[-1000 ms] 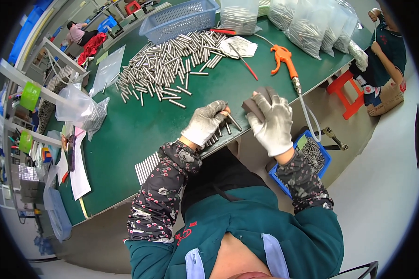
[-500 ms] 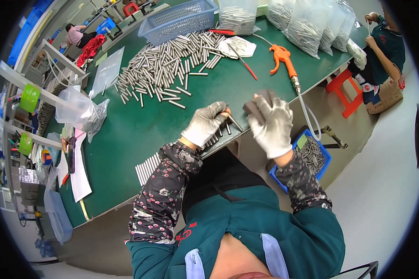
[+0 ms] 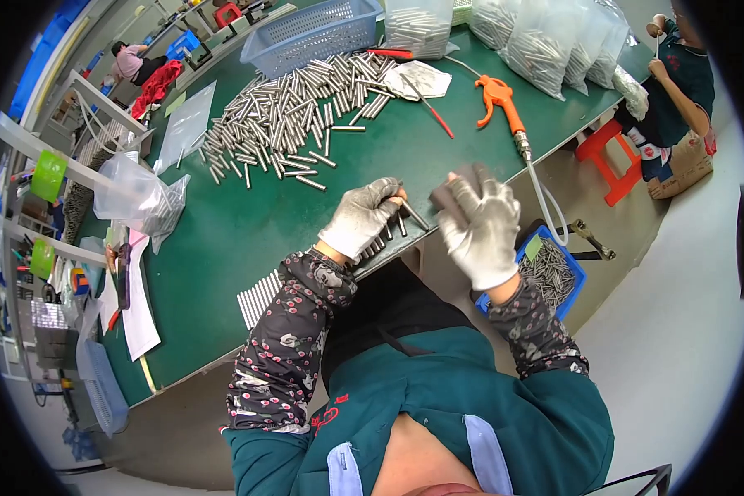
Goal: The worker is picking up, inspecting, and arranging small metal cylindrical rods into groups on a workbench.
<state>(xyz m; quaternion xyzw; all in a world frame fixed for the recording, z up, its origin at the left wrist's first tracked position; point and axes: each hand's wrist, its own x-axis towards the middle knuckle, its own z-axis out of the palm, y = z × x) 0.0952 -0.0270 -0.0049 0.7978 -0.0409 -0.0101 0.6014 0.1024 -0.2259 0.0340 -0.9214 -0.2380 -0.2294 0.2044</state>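
My left hand (image 3: 362,218), in a white glove with bare fingertips, is closed on a metal pin (image 3: 414,217) at the table's near edge. More short pins (image 3: 375,249) lie beneath and beside that hand, partly hidden by it. My right hand (image 3: 481,227), also gloved, is just right of the edge, its fingers wrapped round a dark grey block (image 3: 449,202), apart from the pin. The block is slightly blurred, and I cannot tell its material. A neat row of pins (image 3: 259,298) lies beside my left forearm. Farther back is a large loose heap of pins (image 3: 293,116).
An orange air gun (image 3: 498,106) with a hose lies at the right edge. Behind are a blue basket (image 3: 310,41) and bags of pins (image 3: 537,54). A blue bin of pins (image 3: 552,273) stands below right. A co-worker (image 3: 678,83) sits near a red stool (image 3: 610,161).
The whole view has shifted slightly. My left hand still grips the pin, and my right hand still holds the grey block in nearly the same place.
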